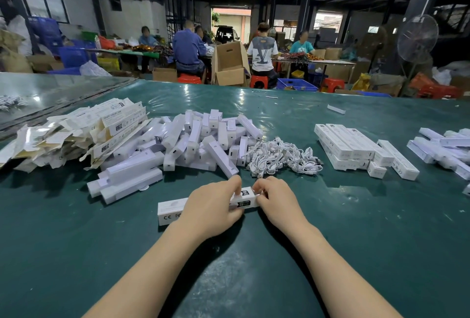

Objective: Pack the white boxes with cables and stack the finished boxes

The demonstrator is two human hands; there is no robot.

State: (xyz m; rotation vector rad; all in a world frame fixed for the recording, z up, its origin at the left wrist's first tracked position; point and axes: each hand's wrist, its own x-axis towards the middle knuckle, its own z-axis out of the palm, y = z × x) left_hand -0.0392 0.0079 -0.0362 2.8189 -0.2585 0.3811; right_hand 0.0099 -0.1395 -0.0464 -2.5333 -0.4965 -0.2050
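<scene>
A long white box (171, 210) with CE print lies on the green table (356, 228) in front of me. My left hand (212, 205) grips its middle, fingers curled over the top. My right hand (276, 200) pinches the box's right end at its flap. Just beyond my hands lies a heap of coiled white cables (281, 156). A stack of finished white boxes (353, 149) stands to the right.
A pile of white devices (188, 142) sits left of the cables, with flat unfolded cartons (73, 134) further left. More boxes (445, 149) lie at the far right edge. Several people work at tables beyond the far edge.
</scene>
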